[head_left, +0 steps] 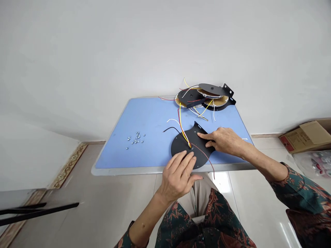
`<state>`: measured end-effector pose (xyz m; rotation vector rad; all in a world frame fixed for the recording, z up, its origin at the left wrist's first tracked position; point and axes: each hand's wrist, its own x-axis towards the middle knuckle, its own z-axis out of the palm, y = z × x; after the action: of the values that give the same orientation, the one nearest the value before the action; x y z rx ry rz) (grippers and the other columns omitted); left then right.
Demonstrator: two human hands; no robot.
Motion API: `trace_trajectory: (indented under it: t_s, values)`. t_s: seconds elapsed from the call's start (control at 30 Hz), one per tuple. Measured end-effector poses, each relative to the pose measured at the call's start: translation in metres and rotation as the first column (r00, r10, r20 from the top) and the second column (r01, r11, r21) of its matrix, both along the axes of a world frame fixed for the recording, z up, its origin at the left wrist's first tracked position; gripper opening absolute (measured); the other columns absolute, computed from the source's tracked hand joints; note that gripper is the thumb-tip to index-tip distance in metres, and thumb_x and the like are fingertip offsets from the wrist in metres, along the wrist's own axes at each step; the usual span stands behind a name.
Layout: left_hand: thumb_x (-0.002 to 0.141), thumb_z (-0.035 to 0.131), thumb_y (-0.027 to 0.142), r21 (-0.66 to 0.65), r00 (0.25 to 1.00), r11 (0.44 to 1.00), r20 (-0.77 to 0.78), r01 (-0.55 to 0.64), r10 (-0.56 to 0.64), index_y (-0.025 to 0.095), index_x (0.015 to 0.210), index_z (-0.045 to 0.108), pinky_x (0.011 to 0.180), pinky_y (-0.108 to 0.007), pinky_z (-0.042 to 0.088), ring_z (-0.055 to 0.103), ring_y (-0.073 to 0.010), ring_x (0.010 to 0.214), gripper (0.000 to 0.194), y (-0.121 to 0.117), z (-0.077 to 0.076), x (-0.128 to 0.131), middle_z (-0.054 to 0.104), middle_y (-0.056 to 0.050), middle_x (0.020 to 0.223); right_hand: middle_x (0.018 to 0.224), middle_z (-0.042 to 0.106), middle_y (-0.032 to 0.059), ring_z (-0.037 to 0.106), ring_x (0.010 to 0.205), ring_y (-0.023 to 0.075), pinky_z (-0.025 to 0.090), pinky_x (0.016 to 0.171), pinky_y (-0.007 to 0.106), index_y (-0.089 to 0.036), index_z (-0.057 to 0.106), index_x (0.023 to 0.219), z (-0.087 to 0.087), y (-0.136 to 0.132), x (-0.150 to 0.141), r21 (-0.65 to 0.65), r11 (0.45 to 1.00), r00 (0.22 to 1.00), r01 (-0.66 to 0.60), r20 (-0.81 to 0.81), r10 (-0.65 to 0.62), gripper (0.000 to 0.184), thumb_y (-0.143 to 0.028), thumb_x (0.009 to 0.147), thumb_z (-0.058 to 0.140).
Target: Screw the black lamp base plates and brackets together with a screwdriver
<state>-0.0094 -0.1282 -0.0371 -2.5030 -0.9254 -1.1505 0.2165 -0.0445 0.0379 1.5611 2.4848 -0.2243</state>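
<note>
A round black metal plate (pixel 181 146) with a bent mounting tab lies near the front edge of the blue table. Yellow, white, red and black wires (pixel 184 134) rise from the hole at its middle. My left hand (pixel 178 175) rests at the plate's near left edge, palm down, fingers stretched out. On the tab side, my right hand (pixel 222 139) touches the plate with its index finger extended and its thumb apart. Left of the plate, several small silvery nuts or screws (pixel 136 139) lie scattered, too small to tell which.
At the back right of the blue table (pixel 150 117) sits a stack of similar black plates (pixel 212 89) with loose wires. A white wall stands behind. On the floor at right are a cardboard box (pixel 305 136) and a clear plastic bag (pixel 315 163).
</note>
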Motion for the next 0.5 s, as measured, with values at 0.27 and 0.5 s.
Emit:
trace_trajectory:
  t_s: [0.27,0.5]
  values:
    - [0.092,0.068,0.028,-0.050,1.000,0.999,0.008,-0.015,0.015,0.012,0.122,0.065,0.096,-0.043,0.058,0.068,-0.0271,0.110,0.034,0.012,-0.010,0.012,0.075,-0.013,0.117,0.091,0.077,0.0065,0.064,0.078,0.0214,0.030,0.059,0.029,-0.039,0.051,0.147,-0.003,-0.001,0.000,0.015,1.000,1.000,0.007,-0.003,-0.007,0.053,-0.034,0.096,0.061]
    - [0.093,0.064,0.025,-0.071,1.000,0.997,-0.001,-0.005,0.005,0.013,0.129,0.063,0.096,-0.045,0.057,0.067,-0.0269,0.110,0.038,0.010,-0.014,0.010,0.073,-0.013,0.121,0.084,0.076,0.0056,0.061,0.068,0.0182,0.031,0.060,0.028,-0.038,0.052,0.146,-0.002,-0.002,0.003,0.009,1.000,0.999,0.013,-0.050,-0.012,0.053,-0.032,0.095,0.063]
